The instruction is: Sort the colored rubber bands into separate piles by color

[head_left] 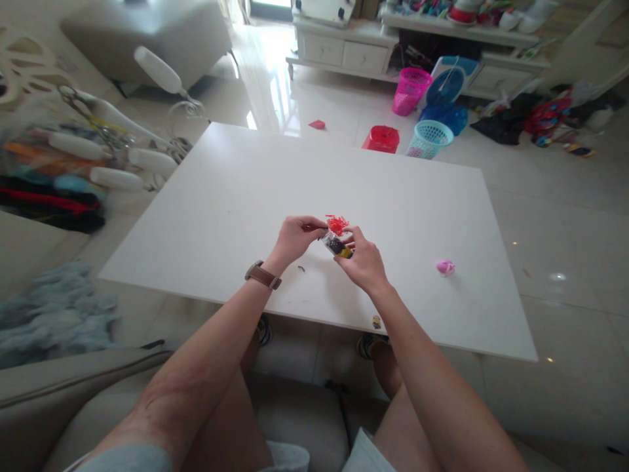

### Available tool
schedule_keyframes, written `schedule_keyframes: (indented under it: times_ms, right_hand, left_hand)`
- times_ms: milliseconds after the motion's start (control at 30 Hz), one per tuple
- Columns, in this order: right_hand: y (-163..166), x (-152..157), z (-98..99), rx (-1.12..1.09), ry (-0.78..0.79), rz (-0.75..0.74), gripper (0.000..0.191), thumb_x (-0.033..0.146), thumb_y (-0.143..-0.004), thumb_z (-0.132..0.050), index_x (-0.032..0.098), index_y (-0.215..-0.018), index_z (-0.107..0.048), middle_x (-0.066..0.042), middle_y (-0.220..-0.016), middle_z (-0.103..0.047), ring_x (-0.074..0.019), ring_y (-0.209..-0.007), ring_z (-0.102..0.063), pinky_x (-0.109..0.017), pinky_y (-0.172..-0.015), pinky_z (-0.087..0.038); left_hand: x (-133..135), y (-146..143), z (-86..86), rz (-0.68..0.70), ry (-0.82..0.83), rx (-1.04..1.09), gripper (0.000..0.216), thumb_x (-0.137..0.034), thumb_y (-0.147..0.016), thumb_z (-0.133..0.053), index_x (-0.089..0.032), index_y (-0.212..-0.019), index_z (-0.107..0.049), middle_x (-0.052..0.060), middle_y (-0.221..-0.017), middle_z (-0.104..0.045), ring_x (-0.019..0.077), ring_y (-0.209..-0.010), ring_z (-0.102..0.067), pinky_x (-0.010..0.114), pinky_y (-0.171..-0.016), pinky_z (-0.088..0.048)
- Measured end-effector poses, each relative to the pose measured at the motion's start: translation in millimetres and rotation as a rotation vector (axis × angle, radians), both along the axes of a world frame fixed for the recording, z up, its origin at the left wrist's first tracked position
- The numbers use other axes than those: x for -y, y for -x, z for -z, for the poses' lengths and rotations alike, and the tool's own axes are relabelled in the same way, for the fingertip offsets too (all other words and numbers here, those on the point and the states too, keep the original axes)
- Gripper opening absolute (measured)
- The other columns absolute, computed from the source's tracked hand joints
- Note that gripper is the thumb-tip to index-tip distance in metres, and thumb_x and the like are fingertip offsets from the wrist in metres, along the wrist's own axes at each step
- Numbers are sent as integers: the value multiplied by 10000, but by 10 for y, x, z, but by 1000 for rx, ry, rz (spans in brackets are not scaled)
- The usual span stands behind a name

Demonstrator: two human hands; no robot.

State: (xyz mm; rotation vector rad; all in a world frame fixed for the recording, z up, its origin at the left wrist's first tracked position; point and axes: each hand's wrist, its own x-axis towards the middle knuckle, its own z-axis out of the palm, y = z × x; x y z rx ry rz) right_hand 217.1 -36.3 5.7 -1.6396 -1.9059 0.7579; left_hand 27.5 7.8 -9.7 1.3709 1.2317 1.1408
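Over the middle of a low white table (206, 216), both my hands hold a small clear plastic bag (337, 245) with dark and yellow bits inside. My left hand (295, 237) pinches the bag's upper end with closed fingers. My right hand (362, 261) grips the bag from the right and below. A cluster of small red pieces (337, 223) sits just above the bag, by the fingertips. Whether the red pieces lie on the table or stick out of the bag is unclear. A brown watch is on my left wrist.
A small pink object (445, 267) lies on the table to the right. A tiny dark bit (301, 268) lies near my left wrist. Beyond the table stand a red box (381, 139), a teal basket (430, 139) and a pink basket (411, 90). Clutter fills the left side.
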Motion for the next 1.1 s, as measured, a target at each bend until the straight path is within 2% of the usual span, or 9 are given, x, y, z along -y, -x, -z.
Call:
schedule_keyframes:
  times_ms: [167, 333, 600, 667, 900, 1100]
  right_hand:
    - [0, 14, 12, 42, 1, -16, 586, 143, -743, -692, 328, -1267, -507, -2, -1080, -752, -255, -921, -727, -375, -805, -553]
    - [9, 25, 24, 80, -11, -41, 591, 139, -743, -691, 328, -1271, -505, -6, -1071, -750, -263, -924, -728, -369, -797, -548]
    - [31, 41, 47, 125, -26, -98, 601, 147, -753, -694, 332, -1293, -504, -10, -1065, -747, -268, -934, -730, -362, -796, -541]
    - [35, 44, 49, 139, -23, -105, 597, 159, -754, -702, 329, -1292, -506, -13, -1059, -747, -272, -931, -730, -363, -792, -541]
    - [36, 49, 41, 113, 5, -76, 603, 163, -748, -712, 333, -1290, -508, -4, -1039, -752, -259, -877, -732, -355, -769, -539]
    - [29, 44, 58, 120, 14, -64, 604, 165, -748, -719, 329, -1290, -511, -10, -1048, -760, -260, -879, -735, -351, -764, -539]
  left_hand:
    - [-32, 102, -48, 92, 36, -82, 167, -250, -669, -813, -133, -786, -786, 71, -769, -772, 178, -715, -702, 305, -714, -570]
    - [-46, 162, -50, 139, 69, -74, 212, -244, -628, -856, -131, -778, -757, 65, -711, -754, 175, -669, -694, 286, -649, -554]
    - [-48, 200, -57, 190, 121, -176, 201, -307, -611, -867, -141, -646, -759, 63, -637, -729, 154, -584, -629, 265, -560, -475]
    - [-50, 204, -61, 214, 125, -195, 191, -318, -629, -852, -146, -661, -776, 55, -628, -726, 152, -579, -620, 263, -556, -463]
    - [-21, 218, -103, 342, 46, -334, 198, -268, -830, -661, -177, -867, -833, 29, -740, -768, 161, -657, -639, 280, -677, -493]
    - [-15, 241, -71, 474, 7, -412, 304, -157, -866, -535, -190, -982, -814, 33, -919, -794, 183, -827, -677, 292, -815, -514]
